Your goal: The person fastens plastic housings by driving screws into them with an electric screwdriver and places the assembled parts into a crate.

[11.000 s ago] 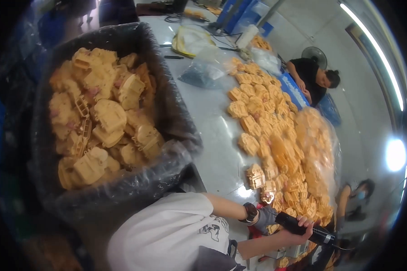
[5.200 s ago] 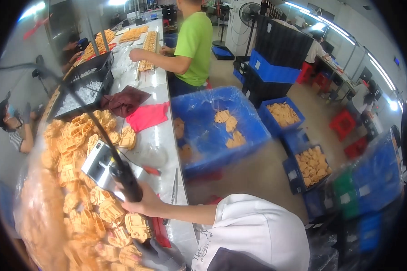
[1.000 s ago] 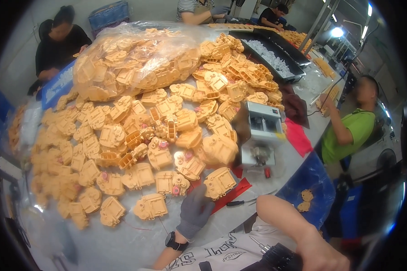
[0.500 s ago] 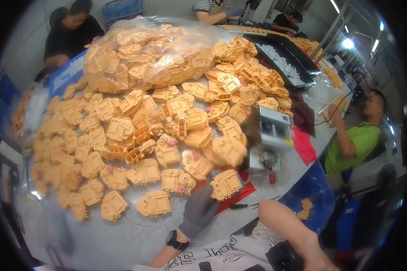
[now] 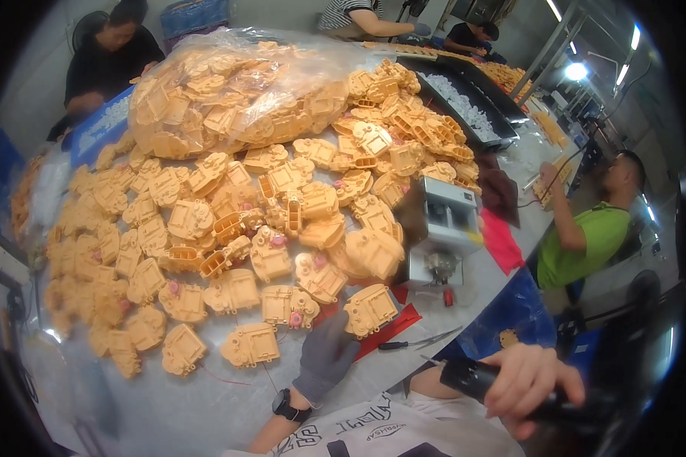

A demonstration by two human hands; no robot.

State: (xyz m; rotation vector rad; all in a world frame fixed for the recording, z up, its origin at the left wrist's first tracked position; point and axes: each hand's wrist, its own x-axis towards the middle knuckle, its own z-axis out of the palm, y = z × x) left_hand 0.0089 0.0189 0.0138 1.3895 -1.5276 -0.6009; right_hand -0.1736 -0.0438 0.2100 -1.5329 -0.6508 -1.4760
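Observation:
My left hand, in a grey glove, grips a yellow-orange plastic housing by its left side, just above the table. My bare right hand is wrapped around a black power screwdriver at the lower right. Its thin bit points left, toward the housing but apart from it. Many similar housings lie loose across the table beyond my left hand, some with a pink round part on them. Under and beside the held housing shows a red strip.
A large clear bag full of housings stands behind the loose pile. Right of the pile is a small grey machine. A slim black-handled tool lies near the front edge, with a blue sheet beside it. Co-workers sit around; one wears green.
My right hand has come into view with the screwdriver, which has turned from upright to pointing left. The whole view has shifted slightly. My left hand keeps hold of the housing.

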